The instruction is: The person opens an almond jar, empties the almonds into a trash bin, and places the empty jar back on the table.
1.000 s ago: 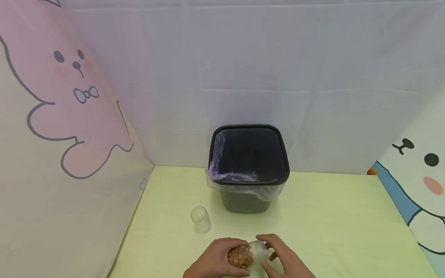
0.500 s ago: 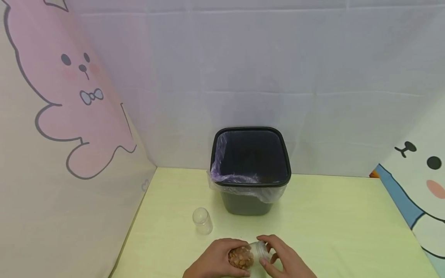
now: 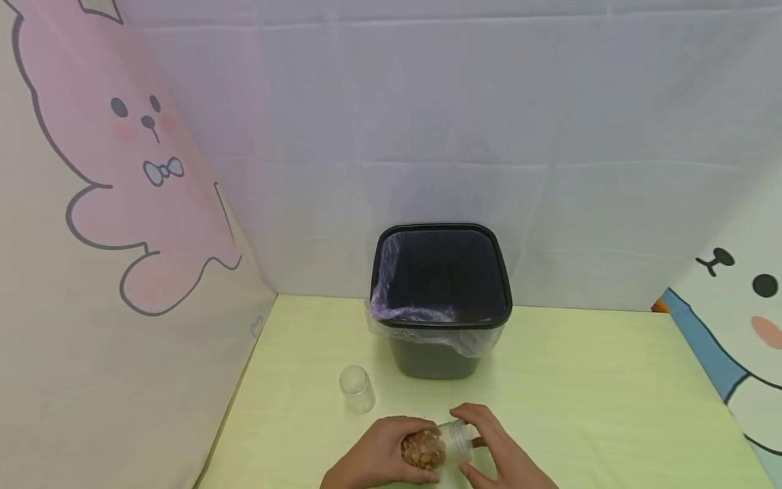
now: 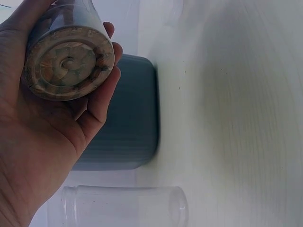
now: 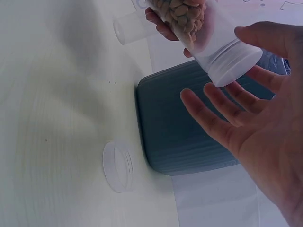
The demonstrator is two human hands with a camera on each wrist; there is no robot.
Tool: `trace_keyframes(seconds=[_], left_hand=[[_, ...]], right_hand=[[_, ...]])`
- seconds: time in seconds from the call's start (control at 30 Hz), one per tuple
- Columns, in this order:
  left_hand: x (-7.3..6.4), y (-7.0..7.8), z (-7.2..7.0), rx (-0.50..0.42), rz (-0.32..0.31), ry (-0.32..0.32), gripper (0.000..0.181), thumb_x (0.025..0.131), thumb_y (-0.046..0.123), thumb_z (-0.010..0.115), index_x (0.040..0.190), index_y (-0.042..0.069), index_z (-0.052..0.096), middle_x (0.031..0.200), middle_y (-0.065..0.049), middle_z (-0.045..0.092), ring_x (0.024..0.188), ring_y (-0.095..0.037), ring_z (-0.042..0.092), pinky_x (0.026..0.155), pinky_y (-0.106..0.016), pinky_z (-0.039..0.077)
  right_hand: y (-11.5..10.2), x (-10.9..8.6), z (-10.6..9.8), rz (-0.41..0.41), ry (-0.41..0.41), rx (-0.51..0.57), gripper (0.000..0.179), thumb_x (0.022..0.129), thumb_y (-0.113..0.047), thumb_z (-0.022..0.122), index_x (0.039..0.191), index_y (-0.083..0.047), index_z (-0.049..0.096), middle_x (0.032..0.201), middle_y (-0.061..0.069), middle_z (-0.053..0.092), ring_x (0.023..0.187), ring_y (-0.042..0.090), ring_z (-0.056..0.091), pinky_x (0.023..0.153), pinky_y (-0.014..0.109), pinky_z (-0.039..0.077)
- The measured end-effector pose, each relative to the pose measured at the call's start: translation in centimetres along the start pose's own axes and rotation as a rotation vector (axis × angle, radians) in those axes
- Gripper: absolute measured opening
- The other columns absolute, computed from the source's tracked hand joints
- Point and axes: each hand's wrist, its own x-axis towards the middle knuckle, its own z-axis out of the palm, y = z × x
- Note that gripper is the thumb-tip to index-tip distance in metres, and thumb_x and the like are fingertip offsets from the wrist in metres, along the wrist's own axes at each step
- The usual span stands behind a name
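Observation:
My left hand (image 3: 385, 451) grips a clear plastic jar (image 3: 451, 441), tipped sideways with its lid toward the right. Brown bean-like pieces (image 3: 423, 449) fill its lower part; in the left wrist view the round base (image 4: 68, 64) faces the camera. A translucent lid (image 5: 234, 64) caps the jar. Around that lid my right hand (image 3: 504, 451) spreads its thumb and fingers, with gaps showing between them and the cap. An empty clear jar (image 3: 357, 389) without a lid stands left of the hands. A loose clear lid (image 5: 118, 166) lies on the table in the right wrist view.
Behind the hands stands a dark bin (image 3: 434, 356) with a thin plastic liner (image 3: 440, 336) folded over its rim. Pale yellow table surface (image 3: 599, 394) extends to both sides. White cloth walls with cartoon prints (image 3: 165, 224) enclose the back and sides.
My right hand's thumb and fingers have spread wider, away from the jar's lid. The left hand keeps its hold on the jar. The head view has shifted slightly.

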Motion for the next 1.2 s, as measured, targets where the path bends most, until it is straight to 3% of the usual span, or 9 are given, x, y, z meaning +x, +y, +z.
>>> trace_keyframes(seconds=[0.17, 0.3, 0.43, 0.67, 0.8, 1.07, 1.2], left_hand=[[0.0, 0.0, 0.0, -0.032, -0.019, -0.007, 0.048, 0.074, 0.049, 0.083, 0.117, 0.036, 0.065, 0.102, 0.02, 0.067, 0.084, 0.004, 0.061, 0.074, -0.018, 0.051], [-0.1, 0.0, 0.0, -0.054, -0.028, -0.015, 0.047, 0.075, 0.046, 0.083, 0.118, 0.035, 0.065, 0.103, 0.019, 0.067, 0.084, 0.004, 0.061, 0.073, -0.018, 0.051], [-0.2, 0.1, 0.0, -0.014, -0.022, 0.002, 0.048, 0.075, 0.046, 0.083, 0.117, 0.036, 0.064, 0.101, 0.02, 0.066, 0.084, 0.004, 0.06, 0.073, -0.017, 0.05], [-0.3, -0.1, -0.2, 0.02, 0.001, 0.029, 0.046, 0.074, 0.047, 0.084, 0.114, 0.039, 0.064, 0.099, 0.022, 0.066, 0.083, 0.005, 0.06, 0.074, -0.017, 0.05], [-0.4, -0.2, -0.3, 0.045, 0.008, 0.034, 0.046, 0.074, 0.047, 0.083, 0.115, 0.039, 0.064, 0.101, 0.022, 0.067, 0.084, 0.005, 0.06, 0.075, -0.017, 0.05], [-0.2, -0.1, -0.4, 0.103, -0.012, 0.031, 0.055, 0.075, 0.054, 0.08, 0.123, 0.032, 0.065, 0.111, 0.022, 0.067, 0.093, 0.007, 0.061, 0.08, -0.019, 0.051], [-0.2, 0.0, -0.3, 0.103, -0.028, 0.034, 0.056, 0.075, 0.054, 0.08, 0.124, 0.031, 0.065, 0.112, 0.021, 0.067, 0.093, 0.007, 0.061, 0.08, -0.019, 0.051]], right_hand=[[-0.1, 0.3, -0.1, 0.113, -0.045, 0.021, 0.065, 0.093, -0.05, 0.062, 0.147, -0.037, 0.03, 0.148, -0.001, 0.038, 0.114, 0.005, 0.052, 0.083, 0.028, 0.053], [0.2, 0.6, -0.1, 0.186, -0.094, 0.083, 0.061, 0.095, -0.051, 0.058, 0.147, -0.03, 0.033, 0.142, 0.004, 0.044, 0.102, 0.005, 0.052, 0.074, 0.025, 0.049], [0.5, 0.7, 0.0, 0.16, -0.074, 0.101, 0.053, 0.098, -0.046, 0.056, 0.144, -0.025, 0.04, 0.138, 0.006, 0.048, 0.099, 0.004, 0.054, 0.072, 0.023, 0.049], [0.0, 0.8, 0.1, 0.119, -0.047, 0.1, 0.048, 0.097, -0.048, 0.057, 0.14, -0.035, 0.042, 0.143, 0.003, 0.047, 0.114, 0.0, 0.052, 0.082, 0.027, 0.053], [0.2, 0.7, 0.4, 0.039, -0.008, 0.085, 0.049, 0.096, -0.042, 0.062, 0.14, -0.037, 0.041, 0.141, -0.002, 0.047, 0.119, -0.001, 0.049, 0.086, 0.028, 0.053], [1.1, 0.6, 0.9, -0.321, 0.139, -0.013, 0.064, 0.085, 0.0, 0.072, 0.138, -0.022, 0.045, 0.14, 0.002, 0.047, 0.127, 0.0, 0.045, 0.083, 0.029, 0.053], [1.0, 0.6, 0.9, -0.369, 0.16, -0.046, 0.067, 0.079, 0.009, 0.073, 0.133, -0.021, 0.047, 0.141, 0.001, 0.046, 0.127, 0.003, 0.046, 0.089, 0.024, 0.051]])
